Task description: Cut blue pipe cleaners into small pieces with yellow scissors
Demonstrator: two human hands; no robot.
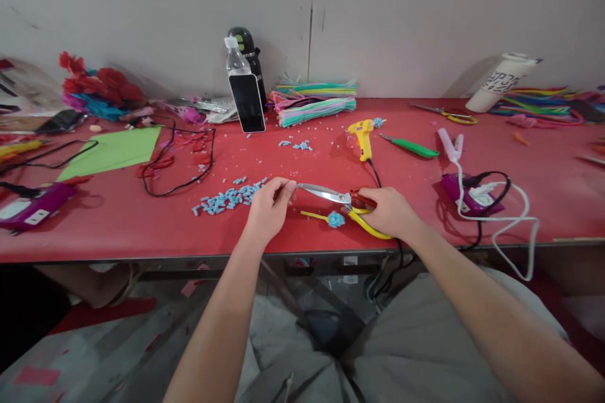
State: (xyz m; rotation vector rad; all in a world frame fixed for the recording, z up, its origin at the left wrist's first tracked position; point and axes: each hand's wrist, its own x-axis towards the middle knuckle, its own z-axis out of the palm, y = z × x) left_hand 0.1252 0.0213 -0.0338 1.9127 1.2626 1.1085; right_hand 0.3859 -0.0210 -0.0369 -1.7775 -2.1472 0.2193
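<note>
My right hand (392,211) is closed on the handles of a pair of scissors (327,194), one handle loop red and the other yellow. The blades point left, their tips right by the fingertips of my left hand (271,206). Thumb and fingers of that hand are pinched together; whatever they hold is too small to make out. Just below the blades lies a yellow stem with a cluster of light blue bits (336,220) at its end. A spread of short light blue pieces (229,198) lies left of my left hand, partly hidden by it.
Behind my hands are a yellow glue gun (363,136), a green-handled tool (413,148), a phone (247,102) leaning on bottles, and bundled pipe cleaners (316,107). Purple power strips (466,195) with loose cables sit at both sides of the red table (155,227).
</note>
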